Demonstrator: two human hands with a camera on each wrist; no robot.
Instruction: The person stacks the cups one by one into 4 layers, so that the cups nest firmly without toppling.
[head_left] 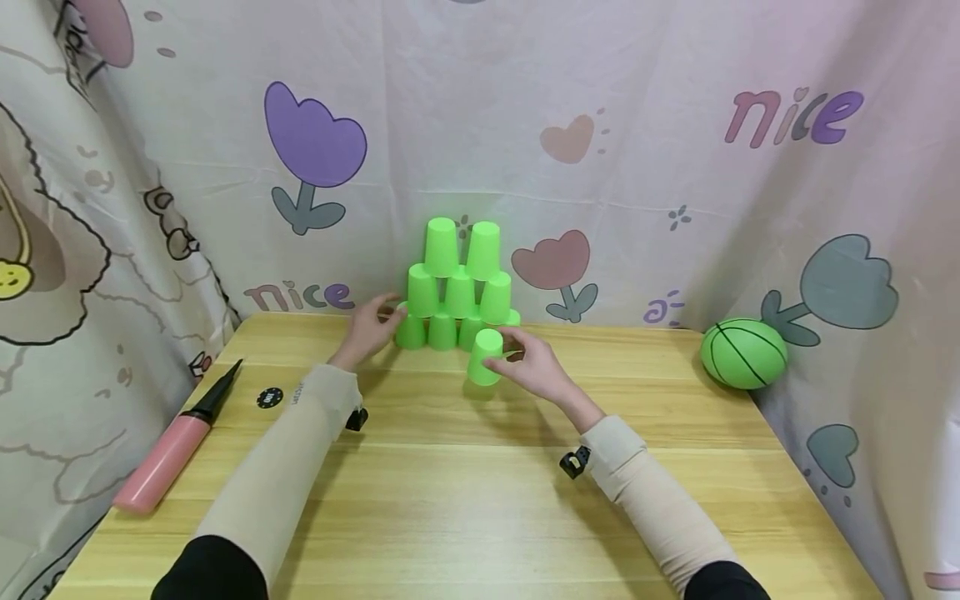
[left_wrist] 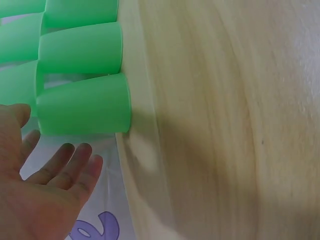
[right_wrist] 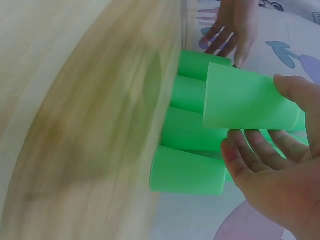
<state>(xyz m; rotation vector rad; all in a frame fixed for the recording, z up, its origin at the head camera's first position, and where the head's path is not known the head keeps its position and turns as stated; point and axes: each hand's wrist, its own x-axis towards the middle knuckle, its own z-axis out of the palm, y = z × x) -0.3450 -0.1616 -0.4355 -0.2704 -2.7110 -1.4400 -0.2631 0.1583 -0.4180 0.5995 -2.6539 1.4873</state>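
Fingers of the right hand (head_left: 534,367) are curling round a loose green cup (head_left: 485,357), thumb on one side and fingertips (right_wrist: 240,150) on the other, so the cup is being held upside down, just clear of the wooden table (head_left: 450,492) and in front of the pyramid of green cups (head_left: 457,287). That pinch-like hold is keeping the cup's rim pointing down, matching how every cup in the stack is sitting. Over on the other side, the left hand (head_left: 372,327) is holding nothing; its fingers (left_wrist: 75,160) are lying straight and slightly spread beside the bottom-left cup (left_wrist: 85,105), close to it, though whether they are actually touching is hard to tell, and it looks like a steadying guard for the base row. The pyramid is standing at the back edge of the table, against the flowered curtain (head_left: 600,125). Off to the left a pink pump (head_left: 176,442) is lying flat, with a small black disc (head_left: 269,397) near it, and a green ball (head_left: 744,353) is resting at the far right, all well apart from the stack.
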